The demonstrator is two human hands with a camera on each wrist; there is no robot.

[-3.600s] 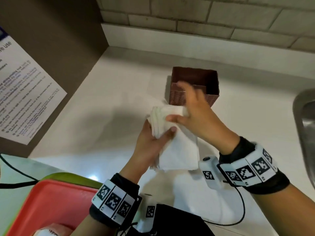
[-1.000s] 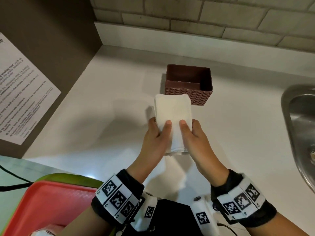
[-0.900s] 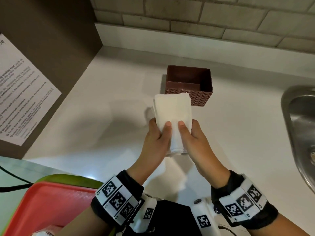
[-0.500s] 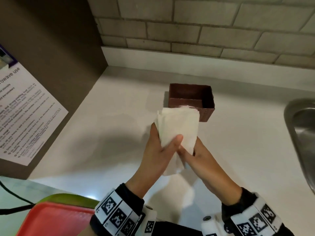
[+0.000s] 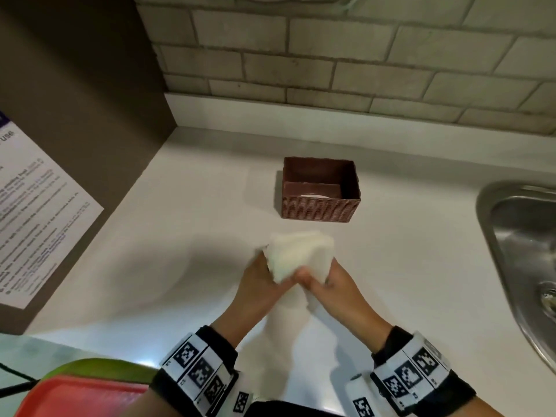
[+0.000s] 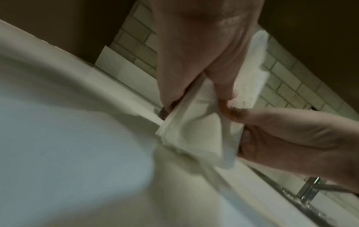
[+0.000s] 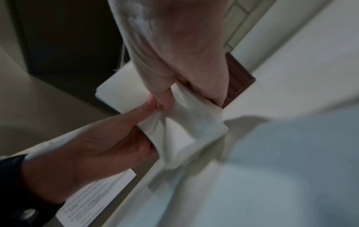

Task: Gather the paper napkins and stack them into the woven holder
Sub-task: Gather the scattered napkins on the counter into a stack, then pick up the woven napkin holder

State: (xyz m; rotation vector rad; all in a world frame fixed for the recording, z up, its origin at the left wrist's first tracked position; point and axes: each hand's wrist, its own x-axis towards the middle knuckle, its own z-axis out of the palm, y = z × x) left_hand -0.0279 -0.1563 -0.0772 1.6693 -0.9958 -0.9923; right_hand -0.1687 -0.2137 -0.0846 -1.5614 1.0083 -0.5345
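Note:
Both hands hold one stack of white paper napkins (image 5: 301,254) upright above the counter, a little in front of the woven holder. My left hand (image 5: 266,281) grips its left side, thumb on the near face. My right hand (image 5: 326,279) pinches its right side; the thumbs meet at the stack's middle. The wrist views show the same napkins (image 6: 196,122) (image 7: 186,122) pinched between thumbs and fingers, their lower edge hanging loose. The brown woven holder (image 5: 320,206) stands open-topped on the counter beyond; a sliver of something white shows inside at its front wall. A corner of the holder (image 7: 239,83) shows behind my right hand.
White countertop (image 5: 195,236) runs to a tiled back wall. A steel sink (image 5: 523,251) lies at the right. A dark cabinet side with a printed notice (image 5: 33,212) stands on the left. A red tray (image 5: 75,398) over a green one sits at the near left edge.
The napkin stack and both hands have come lower and nearer, away from the holder's front edge. The head view has tilted up, showing more wall. Both hands keep their hold.

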